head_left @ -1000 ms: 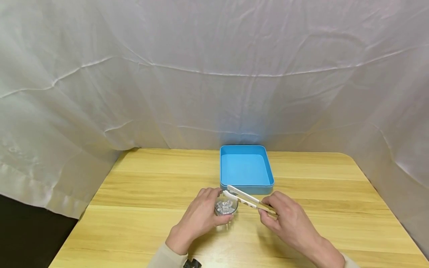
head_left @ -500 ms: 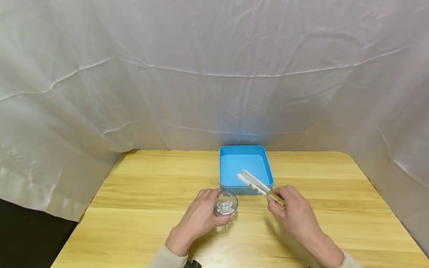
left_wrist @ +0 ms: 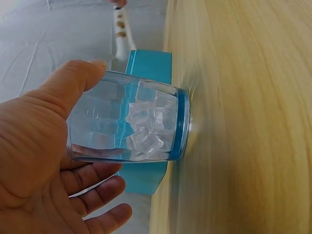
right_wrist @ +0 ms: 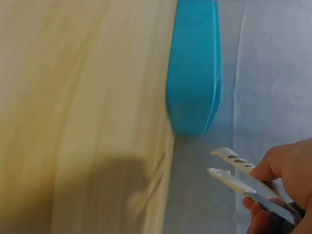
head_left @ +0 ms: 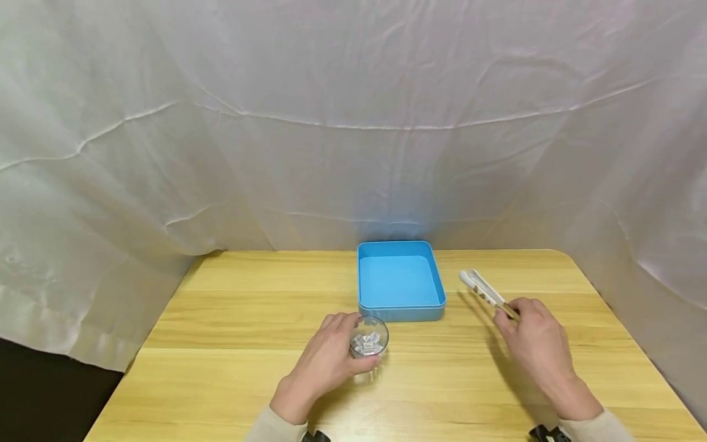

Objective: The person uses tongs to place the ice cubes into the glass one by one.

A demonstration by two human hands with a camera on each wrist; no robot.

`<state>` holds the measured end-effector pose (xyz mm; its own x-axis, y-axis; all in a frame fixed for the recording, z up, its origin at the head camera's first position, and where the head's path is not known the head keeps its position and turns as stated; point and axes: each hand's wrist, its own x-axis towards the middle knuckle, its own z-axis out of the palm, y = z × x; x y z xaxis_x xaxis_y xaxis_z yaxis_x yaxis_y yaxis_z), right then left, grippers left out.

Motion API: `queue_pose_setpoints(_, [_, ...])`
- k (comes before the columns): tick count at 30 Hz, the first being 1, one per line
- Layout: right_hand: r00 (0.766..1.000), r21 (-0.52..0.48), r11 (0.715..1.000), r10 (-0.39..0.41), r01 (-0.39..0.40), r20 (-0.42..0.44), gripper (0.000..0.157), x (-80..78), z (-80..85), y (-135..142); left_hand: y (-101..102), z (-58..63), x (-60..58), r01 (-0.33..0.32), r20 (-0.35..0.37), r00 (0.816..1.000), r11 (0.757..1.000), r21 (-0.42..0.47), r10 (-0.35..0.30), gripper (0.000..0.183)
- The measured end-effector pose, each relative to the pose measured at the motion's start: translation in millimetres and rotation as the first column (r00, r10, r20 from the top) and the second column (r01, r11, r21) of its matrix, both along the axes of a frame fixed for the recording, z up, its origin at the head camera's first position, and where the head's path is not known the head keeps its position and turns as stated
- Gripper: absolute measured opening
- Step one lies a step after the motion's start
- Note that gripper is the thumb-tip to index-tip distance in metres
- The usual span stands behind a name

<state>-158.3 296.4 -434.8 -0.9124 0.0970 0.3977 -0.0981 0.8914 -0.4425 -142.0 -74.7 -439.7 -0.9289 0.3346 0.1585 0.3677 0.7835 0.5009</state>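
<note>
A clear drinking glass (head_left: pixel 381 331) stands on the wooden table, several clear ice-like cubes (left_wrist: pixel 148 124) in its lower part. My left hand (head_left: pixel 327 357) holds the glass from the left, thumb on the near side and fingers round the far side. Off to the right, my right hand (head_left: pixel 538 344) grips a pair of tongs (head_left: pixel 483 287) with white tips and gold-coloured handles. In the right wrist view the tong tips (right_wrist: pixel 224 171) are slightly apart, with nothing seen between them. The tongs are held above the table, and their shadow falls on the wood.
A blue square tray (head_left: pixel 402 314) with raised walls sits behind the glass, near the table's back edge. A pale curtain (head_left: pixel 353 153) hangs behind and at both sides of the wooden table (head_left: pixel 221 380).
My right hand has carried the tongs from above the glass, past the blue tray, to the right. My left hand and the glass have stayed in place.
</note>
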Motion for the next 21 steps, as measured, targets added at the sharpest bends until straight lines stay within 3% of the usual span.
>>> queue_pose_setpoints(6, [0.989,0.058,0.995,-0.092,0.086,0.117,0.036,-11.0,-8.9,45,-1,0.2,-0.3,-0.004,0.006,1.0,1.0,-0.002,0.004,0.08])
queue_pose_setpoints(14, [0.941,0.109,0.982,-0.177,0.151,0.289,0.042,-18.9,-18.6,93,-1,-0.2,0.2,0.0,0.0,1.0,1.0,0.001,0.0,0.08])
queue_pose_setpoints(17, [0.898,0.128,0.982,-0.179,0.138,0.403,0.046,-19.4,-18.4,105,0,-0.2,0.9,0.0,0.0,1.0,1.0,-0.002,0.0,0.08])
queue_pose_setpoints(21, [0.802,0.133,0.984,-0.171,0.116,0.572,0.048,-20.1,-17.6,118,0,-0.5,1.4,-0.001,-0.001,1.0,1.0,-0.006,0.001,0.081])
